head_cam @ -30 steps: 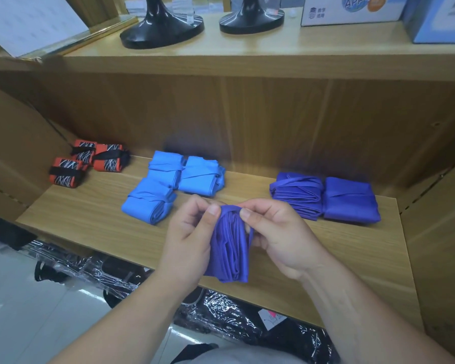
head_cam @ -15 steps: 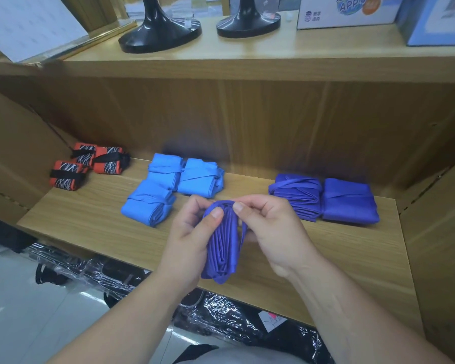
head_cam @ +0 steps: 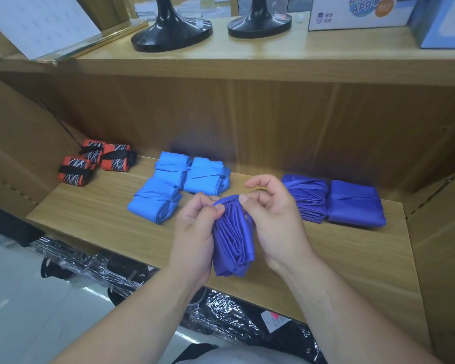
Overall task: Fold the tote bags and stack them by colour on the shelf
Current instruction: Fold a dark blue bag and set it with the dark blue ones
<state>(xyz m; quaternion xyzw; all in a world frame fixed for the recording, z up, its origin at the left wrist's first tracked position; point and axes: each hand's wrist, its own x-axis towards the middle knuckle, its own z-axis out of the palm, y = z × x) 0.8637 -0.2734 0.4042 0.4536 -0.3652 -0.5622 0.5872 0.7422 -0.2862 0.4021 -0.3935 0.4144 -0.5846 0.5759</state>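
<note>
**Folded purple bag held at frame centre**

Both hands are holding a folded purple bag [head_cam: 233,245] upright over the shelf [head_cam: 339,258]. The left hand [head_cam: 195,232] is gripping its left side with curled fingers. The right hand [head_cam: 271,222] is pinching its top, forefinger lifted. Orange bags [head_cam: 95,161] are lying at left, blue bags [head_cam: 179,185] mid-frame, purple bags [head_cam: 334,203] at right.

Up top I see two glossy black round stand bases [head_cam: 171,35], a white printed cardboard box [head_cam: 357,14] right of them; below, black plastic-wrapped goods [head_cam: 111,271].
</note>
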